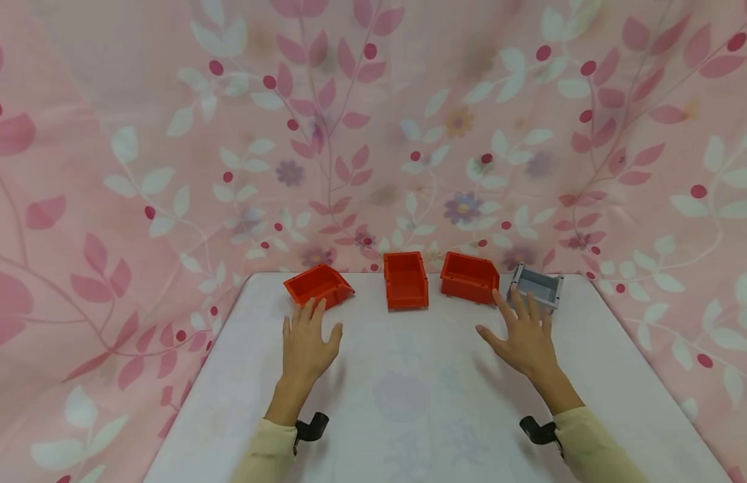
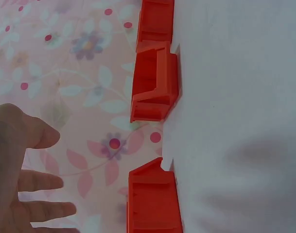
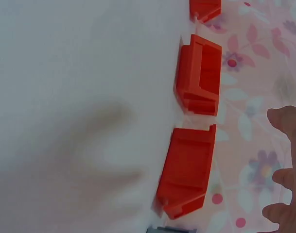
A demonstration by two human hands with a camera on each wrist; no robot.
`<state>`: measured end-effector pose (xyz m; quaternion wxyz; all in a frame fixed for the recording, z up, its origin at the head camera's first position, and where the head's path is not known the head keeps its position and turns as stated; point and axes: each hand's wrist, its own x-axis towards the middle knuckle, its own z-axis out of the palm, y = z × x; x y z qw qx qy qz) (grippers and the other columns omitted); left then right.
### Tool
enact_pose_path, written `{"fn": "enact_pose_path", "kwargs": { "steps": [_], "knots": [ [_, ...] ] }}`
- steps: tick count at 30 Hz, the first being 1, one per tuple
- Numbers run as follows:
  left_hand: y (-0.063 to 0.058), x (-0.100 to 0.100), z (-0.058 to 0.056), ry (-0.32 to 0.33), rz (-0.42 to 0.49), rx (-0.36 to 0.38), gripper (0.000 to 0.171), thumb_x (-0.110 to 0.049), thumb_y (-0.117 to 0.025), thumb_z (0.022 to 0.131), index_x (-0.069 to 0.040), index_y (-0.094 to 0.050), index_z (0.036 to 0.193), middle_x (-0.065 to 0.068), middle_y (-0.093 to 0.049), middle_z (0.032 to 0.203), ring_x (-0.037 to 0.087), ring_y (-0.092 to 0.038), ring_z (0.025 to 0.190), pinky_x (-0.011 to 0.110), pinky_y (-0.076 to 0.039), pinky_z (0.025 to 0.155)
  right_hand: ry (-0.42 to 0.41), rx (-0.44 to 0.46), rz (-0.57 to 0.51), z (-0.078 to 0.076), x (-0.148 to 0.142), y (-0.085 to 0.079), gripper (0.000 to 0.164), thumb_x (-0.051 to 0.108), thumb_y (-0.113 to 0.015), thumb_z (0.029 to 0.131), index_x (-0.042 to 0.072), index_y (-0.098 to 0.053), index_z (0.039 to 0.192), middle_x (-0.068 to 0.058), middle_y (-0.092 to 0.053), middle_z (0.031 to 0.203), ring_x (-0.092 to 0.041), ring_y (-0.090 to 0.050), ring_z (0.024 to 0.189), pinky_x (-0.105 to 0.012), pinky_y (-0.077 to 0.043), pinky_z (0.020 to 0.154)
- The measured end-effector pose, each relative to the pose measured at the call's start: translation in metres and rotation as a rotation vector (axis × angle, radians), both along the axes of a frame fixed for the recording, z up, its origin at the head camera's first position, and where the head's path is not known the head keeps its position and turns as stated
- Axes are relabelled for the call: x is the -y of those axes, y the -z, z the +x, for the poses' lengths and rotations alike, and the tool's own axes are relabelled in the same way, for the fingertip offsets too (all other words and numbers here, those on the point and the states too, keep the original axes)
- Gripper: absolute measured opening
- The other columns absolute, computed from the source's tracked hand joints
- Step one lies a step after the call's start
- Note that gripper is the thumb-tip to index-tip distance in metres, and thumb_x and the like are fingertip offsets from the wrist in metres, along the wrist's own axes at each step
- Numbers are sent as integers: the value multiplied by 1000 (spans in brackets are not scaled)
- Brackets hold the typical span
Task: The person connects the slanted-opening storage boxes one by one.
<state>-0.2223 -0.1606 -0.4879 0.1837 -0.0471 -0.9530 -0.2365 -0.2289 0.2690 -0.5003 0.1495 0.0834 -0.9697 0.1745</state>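
Observation:
My left hand (image 1: 308,345) is held above the white table with its fingers spread, holding nothing. Its fingertips overlap the near edge of the left red bin (image 1: 318,284) in the head view; contact cannot be told. My right hand (image 1: 526,337), also spread and holding nothing, hovers on the other side. Its fingers partly cover the grey bin (image 1: 546,287). Between the hands, along the back edge, stand a middle red bin (image 1: 406,280) and a right red bin (image 1: 470,278). The left wrist view shows red bins beside the left hand (image 2: 21,179); the right wrist view shows them beside the right hand (image 3: 291,160).
The white table (image 1: 404,389) carries the row of bins at its far edge. A pink flowered cloth (image 1: 373,134) hangs right behind them and along both sides. Each wrist wears a black camera mount, on the left (image 1: 313,427) and on the right (image 1: 538,431).

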Motion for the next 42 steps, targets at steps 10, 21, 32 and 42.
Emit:
{"fn": "enact_pose_path", "kwargs": {
  "steps": [10,21,32,42],
  "knots": [
    [22,6,-5,17,56,7,42,-23,-67,96,1,-70,130,20,-69,128,42,-66,111,58,-56,92,-62,120,-78,-23,38,2,92,46,-75,91,15,-31,165,-28,-20,167,-61,-18,146,-82,-21,107],
    [27,5,-46,-48,182,45,56,-16,-59,96,-2,-53,150,21,-51,150,45,-58,126,68,-51,92,-73,239,-179,-66,73,0,81,32,-73,96,11,-33,164,-23,-32,164,-50,-32,145,-73,-42,100],
    [33,-2,-85,-71,146,120,58,-12,-56,97,-1,-49,153,23,-49,152,47,-53,132,66,-47,100,-25,332,-263,-106,105,1,71,23,-66,100,5,-35,161,-23,-51,151,-42,-50,136,-61,-46,104],
    [41,-6,-97,-139,99,188,56,-14,-60,97,-2,-51,152,26,-54,140,49,-63,111,63,-53,94,-36,415,-357,-131,120,10,68,13,-58,101,-2,-29,160,-28,-50,149,-42,-55,128,-58,-46,106]
  ]
}}
